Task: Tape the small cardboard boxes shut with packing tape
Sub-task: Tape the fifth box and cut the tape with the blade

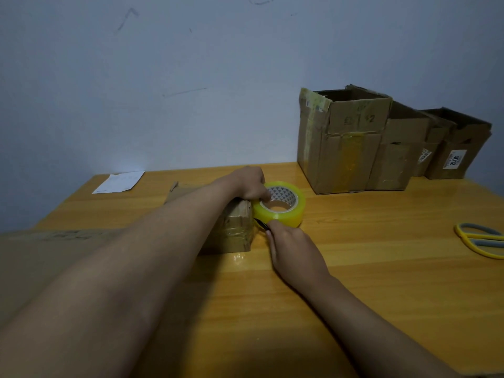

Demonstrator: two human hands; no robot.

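— Tape roll (279,204) sits hard against the right end of the small box (231,227), on the surface (354,268). Why so close?

— So the strip running from the roll down onto the box stays short and taut, I'd judge. The left hand (252,184) reaches over the box top and curls its fingers onto the roll's rim, pinning it in place.

— And the right hand (293,245)?

— It pinches a thin dark tool (260,223), a small blade or pen by the look; I can't tell which. The tip points into the gap between roll and box, where the tape would need severing.

— Then the yellow scissors (480,238) aren't in play?

— No, they lie well apart at the right edge, untouched.

— Is the box closed?

— Glossy tape bands already cross its near face, so this one looks nearly finished. The cut appears to be the step in hand.

— What else waits?

— Taller cartons (346,140) stand in a row along the wall (191,77), tops open, probably next. A flat cardboard sheet (41,257) lies at the left, and a paper slip (118,182) at the far corner.

— Any risk?

— The tip works near the left fingers; a slip could nick them or the box.
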